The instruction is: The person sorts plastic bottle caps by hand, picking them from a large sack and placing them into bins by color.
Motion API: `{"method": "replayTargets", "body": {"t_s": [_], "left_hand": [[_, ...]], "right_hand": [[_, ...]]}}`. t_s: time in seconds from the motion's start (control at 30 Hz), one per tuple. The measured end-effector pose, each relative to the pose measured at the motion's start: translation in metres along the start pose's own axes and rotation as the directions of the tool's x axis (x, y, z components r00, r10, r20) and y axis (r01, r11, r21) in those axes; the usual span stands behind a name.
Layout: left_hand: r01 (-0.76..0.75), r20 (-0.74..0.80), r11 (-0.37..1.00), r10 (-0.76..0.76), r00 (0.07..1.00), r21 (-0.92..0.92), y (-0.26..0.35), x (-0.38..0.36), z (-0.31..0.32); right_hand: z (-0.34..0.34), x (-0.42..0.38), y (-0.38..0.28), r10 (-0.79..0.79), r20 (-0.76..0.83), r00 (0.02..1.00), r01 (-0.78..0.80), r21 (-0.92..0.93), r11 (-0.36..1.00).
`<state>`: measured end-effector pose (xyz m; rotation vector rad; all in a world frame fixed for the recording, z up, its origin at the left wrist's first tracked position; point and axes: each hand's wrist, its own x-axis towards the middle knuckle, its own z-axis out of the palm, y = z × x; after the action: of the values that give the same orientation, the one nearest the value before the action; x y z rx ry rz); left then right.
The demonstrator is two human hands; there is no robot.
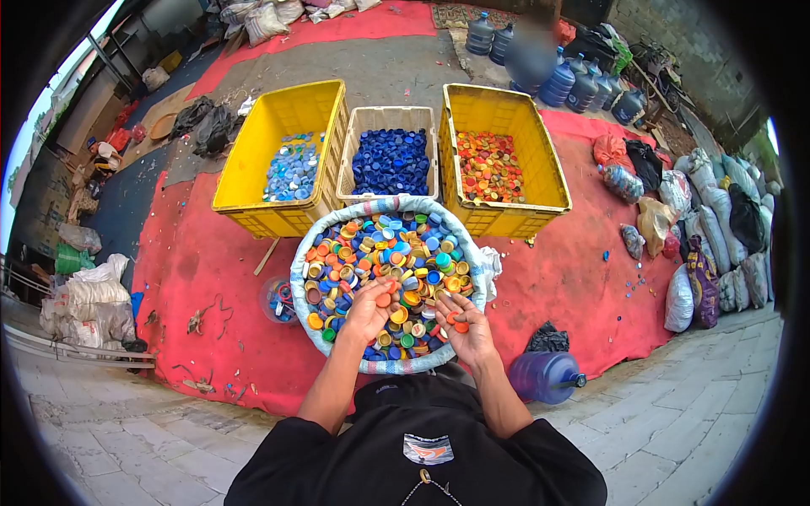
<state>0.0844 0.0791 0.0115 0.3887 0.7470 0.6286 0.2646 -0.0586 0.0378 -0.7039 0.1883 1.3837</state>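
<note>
- Orange caps [384, 300], small and round, in the left hand [368, 315]
- Red-orange caps [461, 326] in the right hand [470, 334]
- Multicoloured caps [392, 257] loosely heaped below, variously tilted

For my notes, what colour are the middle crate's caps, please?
Dark blue caps, best seen in the head view.

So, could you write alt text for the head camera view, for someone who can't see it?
A person's left hand and right hand hold orange caps over a round, cloth-rimmed tub heaped with multicoloured bottle caps. Beyond it stand a yellow crate of pale blue caps, a whitish crate of dark blue caps and another yellow crate of orange and red caps.
</note>
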Motion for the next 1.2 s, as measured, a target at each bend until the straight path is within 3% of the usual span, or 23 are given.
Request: {"method": "replayTargets", "body": {"t_s": [0.13, 0.23, 0.37, 0.57, 0.67, 0.77, 0.8, 0.87, 0.93, 0.97, 1.0, 1.07, 1.1, 1.2], "left_hand": [[0.185, 0.213, 0.980, -0.166, 0.963, -0.072, -0.019, -0.004, 0.045], [0.280, 0.226, 0.948, -0.242, 0.944, -0.152, -0.042, 0.001, 0.072], [0.344, 0.288, 0.937, -0.311, 0.906, -0.069, -0.083, 0.021, 0.080], [0.404, 0.173, 0.913, -0.391, 0.904, -0.052, -0.117, 0.029, 0.115], [0.430, 0.179, 0.894, -0.406, 0.896, -0.127, -0.131, 0.061, 0.108], [0.416, 0.044, 0.881, -0.417, 0.908, -0.225, -0.116, 0.098, 0.140], [0.413, 0.095, 0.866, -0.403, 0.910, -0.281, -0.106, 0.119, 0.152], [0.268, 0.123, 0.937, -0.246, 0.962, -0.223, -0.079, 0.163, 0.192], [0.143, 0.174, 0.970, -0.108, 0.979, -0.198, -0.041, 0.187, 0.239], [0.087, 0.245, 0.967, -0.026, 0.969, -0.241, -0.031, 0.203, 0.248], [0.024, 0.174, 0.978, 0.013, 0.985, -0.208, -0.021, 0.217, 0.251], [0.016, 0.051, 0.944, 0.001, 0.999, -0.328, -0.005, 0.220, 0.248], [-0.008, 0.065, 0.950, 0.029, 0.997, -0.311, 0.000, 0.213, 0.240], [-0.068, 0.066, 0.945, 0.094, 0.993, -0.319, 0.016, 0.176, 0.183]], "right_hand": [[-0.004, -0.002, -0.023, -0.111, 0.003, 0.994, 0.111, -0.041, 0.993], [-0.022, -0.001, -0.038, -0.202, -0.008, 0.979, 0.202, 0.006, 0.979], [-0.063, -0.003, -0.049, -0.222, -0.205, 0.953, 0.257, 0.163, 0.952], [-0.103, -0.008, -0.064, -0.205, -0.328, 0.922, 0.293, 0.248, 0.923], [-0.108, 0.004, -0.075, -0.197, -0.332, 0.922, 0.276, 0.210, 0.938], [-0.106, 0.040, -0.096, -0.191, -0.321, 0.928, 0.264, 0.203, 0.943], [-0.097, 0.057, -0.112, -0.191, -0.313, 0.930, 0.263, 0.207, 0.942], [-0.054, 0.088, -0.158, -0.300, -0.100, 0.949, 0.315, 0.234, 0.920], [0.003, 0.113, -0.200, -0.378, -0.064, 0.924, 0.378, 0.320, 0.869], [0.023, 0.123, -0.214, -0.429, -0.055, 0.902, 0.428, 0.258, 0.866], [0.036, 0.129, -0.221, -0.475, -0.042, 0.879, 0.473, 0.196, 0.859], [0.033, 0.141, -0.227, -0.415, -0.167, 0.894, 0.440, 0.164, 0.883], [0.026, 0.147, -0.227, -0.382, -0.231, 0.895, 0.420, 0.146, 0.896], [-0.030, 0.137, -0.198, -0.400, -0.175, 0.900, 0.415, 0.057, 0.908]]}}
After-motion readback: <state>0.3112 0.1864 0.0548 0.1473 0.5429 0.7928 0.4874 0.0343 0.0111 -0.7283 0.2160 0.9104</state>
